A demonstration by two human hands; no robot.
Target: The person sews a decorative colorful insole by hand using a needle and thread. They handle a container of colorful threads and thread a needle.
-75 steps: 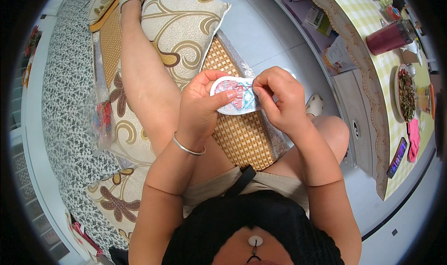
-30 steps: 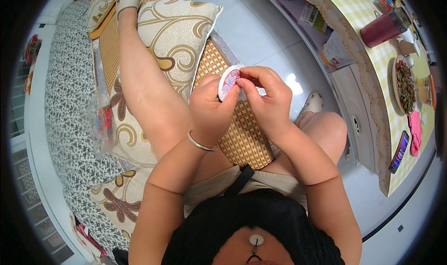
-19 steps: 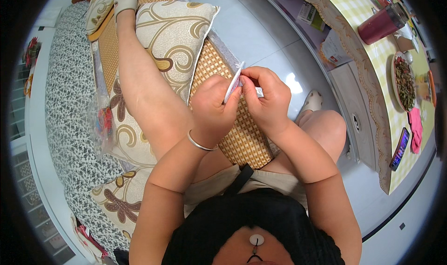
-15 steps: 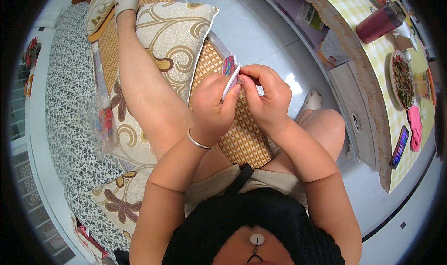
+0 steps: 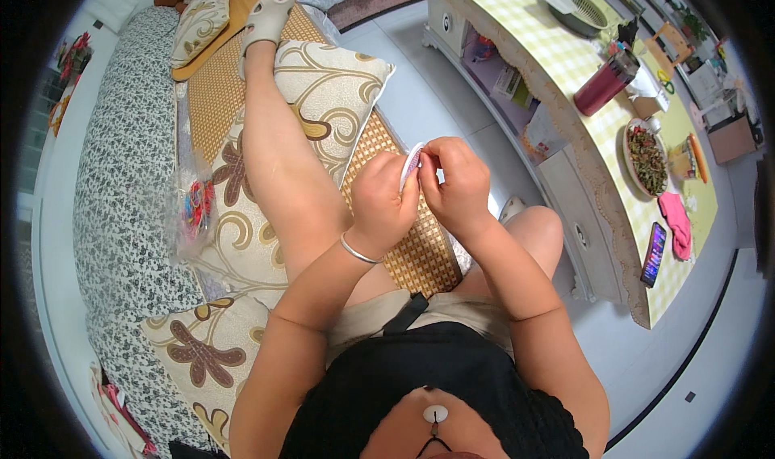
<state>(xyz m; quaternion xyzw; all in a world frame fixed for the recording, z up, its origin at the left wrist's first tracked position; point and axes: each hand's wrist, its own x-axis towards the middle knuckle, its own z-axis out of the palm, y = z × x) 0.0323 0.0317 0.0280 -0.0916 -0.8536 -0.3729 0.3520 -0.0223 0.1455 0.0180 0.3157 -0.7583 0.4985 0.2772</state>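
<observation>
My left hand (image 5: 381, 197) is closed on a small flat piece with a white rim and a pink-purple patterned face (image 5: 410, 168). The piece stands nearly edge-on, so its exact kind does not show. Right beside it, my right hand (image 5: 458, 186) is closed in a pinch, thumb and forefinger at the piece's right side. What sits between those fingertips is too small to tell. Both hands are close together in front of me, above a woven tan mat (image 5: 424, 253).
To my left, a clear plastic bag of colourful cords (image 5: 196, 205) lies by my outstretched leg. A patterned cushion (image 5: 335, 88) lies beyond. On the right, a checked-cloth table (image 5: 557, 59) bears a maroon flask (image 5: 605, 83), a food plate (image 5: 646, 159), a pink cloth (image 5: 676, 223) and a phone (image 5: 654, 255).
The view has shifted, bringing more of the table's far end in. The bright patterned part above my left fingers no longer shows. My right fingertips have drawn slightly away from the piece.
</observation>
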